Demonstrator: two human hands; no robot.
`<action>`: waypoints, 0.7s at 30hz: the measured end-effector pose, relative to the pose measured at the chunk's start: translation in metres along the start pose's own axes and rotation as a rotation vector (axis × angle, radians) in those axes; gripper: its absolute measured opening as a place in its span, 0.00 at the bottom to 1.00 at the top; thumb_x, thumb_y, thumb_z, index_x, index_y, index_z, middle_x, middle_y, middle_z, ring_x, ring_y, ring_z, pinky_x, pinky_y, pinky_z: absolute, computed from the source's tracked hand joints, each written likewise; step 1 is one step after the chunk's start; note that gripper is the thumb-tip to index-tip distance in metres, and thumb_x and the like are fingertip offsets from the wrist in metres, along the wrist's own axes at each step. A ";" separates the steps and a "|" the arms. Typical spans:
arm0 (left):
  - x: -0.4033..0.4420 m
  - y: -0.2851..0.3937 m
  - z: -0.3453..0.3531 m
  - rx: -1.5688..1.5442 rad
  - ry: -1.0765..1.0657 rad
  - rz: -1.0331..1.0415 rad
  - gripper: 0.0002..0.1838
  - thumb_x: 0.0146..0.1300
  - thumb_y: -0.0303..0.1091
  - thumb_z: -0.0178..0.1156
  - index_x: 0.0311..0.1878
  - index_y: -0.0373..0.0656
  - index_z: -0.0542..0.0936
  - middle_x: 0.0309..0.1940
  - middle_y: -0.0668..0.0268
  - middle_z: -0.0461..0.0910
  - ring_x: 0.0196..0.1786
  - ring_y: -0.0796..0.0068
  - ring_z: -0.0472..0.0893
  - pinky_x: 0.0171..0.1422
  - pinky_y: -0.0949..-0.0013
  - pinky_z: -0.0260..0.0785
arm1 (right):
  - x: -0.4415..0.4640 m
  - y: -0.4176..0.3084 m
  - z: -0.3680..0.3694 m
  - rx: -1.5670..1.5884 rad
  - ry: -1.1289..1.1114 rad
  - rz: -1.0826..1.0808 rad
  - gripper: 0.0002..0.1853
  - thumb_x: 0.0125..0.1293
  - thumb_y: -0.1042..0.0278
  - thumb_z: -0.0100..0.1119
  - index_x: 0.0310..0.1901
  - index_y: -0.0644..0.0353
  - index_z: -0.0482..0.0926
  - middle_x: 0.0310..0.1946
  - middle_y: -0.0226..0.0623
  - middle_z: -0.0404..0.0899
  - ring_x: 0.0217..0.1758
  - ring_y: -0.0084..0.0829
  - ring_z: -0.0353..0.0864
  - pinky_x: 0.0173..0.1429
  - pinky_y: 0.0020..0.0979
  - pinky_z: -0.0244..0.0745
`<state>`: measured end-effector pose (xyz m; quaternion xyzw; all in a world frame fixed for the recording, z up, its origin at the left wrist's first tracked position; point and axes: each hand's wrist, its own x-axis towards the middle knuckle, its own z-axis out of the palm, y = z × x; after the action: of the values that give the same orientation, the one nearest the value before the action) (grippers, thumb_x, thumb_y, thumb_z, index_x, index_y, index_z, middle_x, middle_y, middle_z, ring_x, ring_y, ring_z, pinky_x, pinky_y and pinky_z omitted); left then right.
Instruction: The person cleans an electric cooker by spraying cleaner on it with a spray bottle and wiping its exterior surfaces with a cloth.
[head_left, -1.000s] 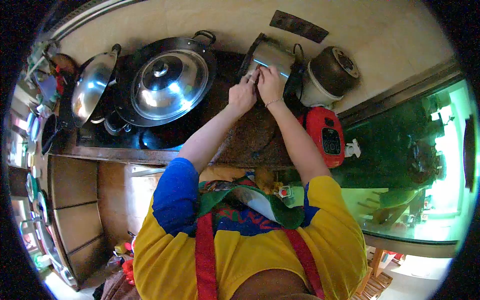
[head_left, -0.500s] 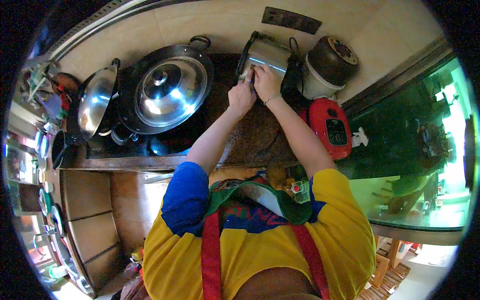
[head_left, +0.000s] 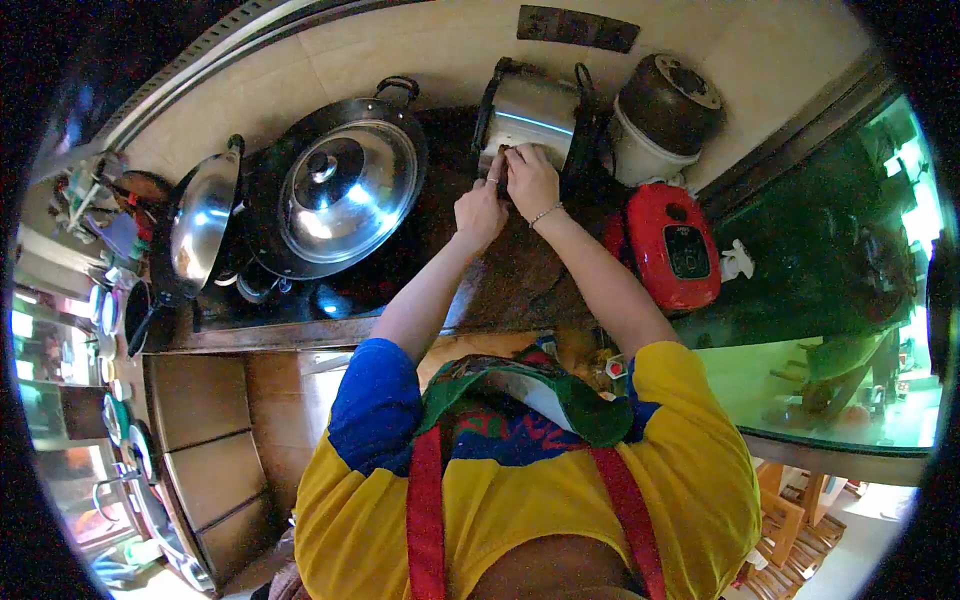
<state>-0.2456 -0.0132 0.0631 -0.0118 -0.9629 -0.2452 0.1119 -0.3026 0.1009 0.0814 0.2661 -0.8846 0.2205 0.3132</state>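
My left hand (head_left: pixel 482 214) and my right hand (head_left: pixel 532 182) are close together at the front of a silver box-shaped appliance (head_left: pixel 532 108) with dark sides. The fingers of both hands are curled inward and meet near the appliance's lower front edge. Something small and dark shows between the fingertips, but I cannot make out what it is. A bracelet (head_left: pixel 546 212) circles my right wrist. The dark brown counter (head_left: pixel 510 280) lies beneath my forearms.
Left of my hands, a large black wok (head_left: pixel 268 240) has a shiny domed lid (head_left: pixel 352 195). Another metal lid (head_left: pixel 203 222) leans farther left. To the right are a red cooker (head_left: pixel 672 245) and a white pot with a brown top (head_left: pixel 668 105). Green glass (head_left: pixel 800 250) borders the right side.
My view has shifted slightly, moving the whole scene in the picture. My right hand sits a little lower against the appliance, and both hands stay together at its front.
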 end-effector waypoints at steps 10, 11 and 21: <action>0.021 0.019 -0.013 -0.036 -0.072 -0.186 0.53 0.55 0.38 0.62 0.75 0.48 0.36 0.34 0.50 0.82 0.31 0.51 0.82 0.35 0.52 0.75 | 0.041 -0.004 0.003 -0.060 -0.035 -0.059 0.08 0.58 0.71 0.56 0.37 0.61 0.81 0.39 0.40 0.75 0.46 0.42 0.76 0.47 0.40 0.76; 0.017 0.016 -0.004 -0.070 -0.083 -0.212 0.53 0.55 0.39 0.62 0.75 0.44 0.36 0.35 0.50 0.81 0.32 0.51 0.82 0.36 0.52 0.75 | 0.031 -0.008 0.006 -0.067 -0.058 -0.097 0.08 0.58 0.70 0.56 0.38 0.61 0.81 0.39 0.39 0.75 0.46 0.41 0.76 0.47 0.39 0.76; 0.023 0.016 0.003 -0.089 -0.019 -0.227 0.54 0.58 0.43 0.60 0.74 0.39 0.32 0.44 0.47 0.80 0.36 0.49 0.83 0.39 0.54 0.75 | 0.042 -0.006 0.017 -0.024 -0.112 -0.212 0.10 0.59 0.65 0.54 0.37 0.59 0.81 0.44 0.39 0.76 0.53 0.41 0.74 0.51 0.43 0.74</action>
<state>-0.2670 0.0012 0.0733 0.0899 -0.9472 -0.2989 0.0736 -0.3343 0.0724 0.0993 0.3663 -0.8702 0.1602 0.2879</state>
